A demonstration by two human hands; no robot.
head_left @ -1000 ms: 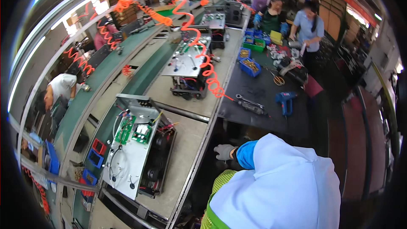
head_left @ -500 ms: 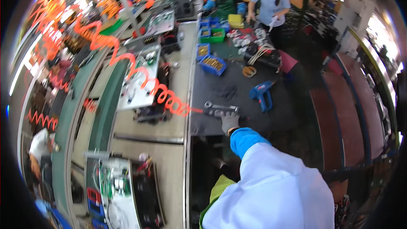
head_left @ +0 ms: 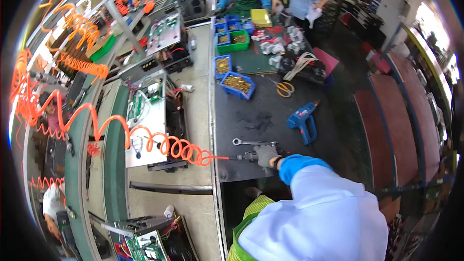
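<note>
My right hand [head_left: 266,156], in a grey glove with a blue sleeve cover above the wrist, is closed around a dark air tool [head_left: 245,156] lying at the near part of the black bench top. An orange coiled air hose [head_left: 183,149] runs left from the tool's end. The tool's far end is hidden by my glove. Just beyond the hand lies a ratchet wrench [head_left: 253,142]. Farther right rests a blue heat-gun-shaped power tool [head_left: 303,122]. My left hand is not in view.
Blue bins of brass-coloured screws [head_left: 237,84] and scissors [head_left: 283,88] lie farther up the bench. Two people stand at its far end. On the left, a conveyor line carries opened units with circuit boards [head_left: 145,106]. Brown shelf boards [head_left: 398,130] stand at right.
My view has shifted, so the bench items appear lower and larger. My right hand stays at the air tool, and the orange hose looks more stretched out to the left.
</note>
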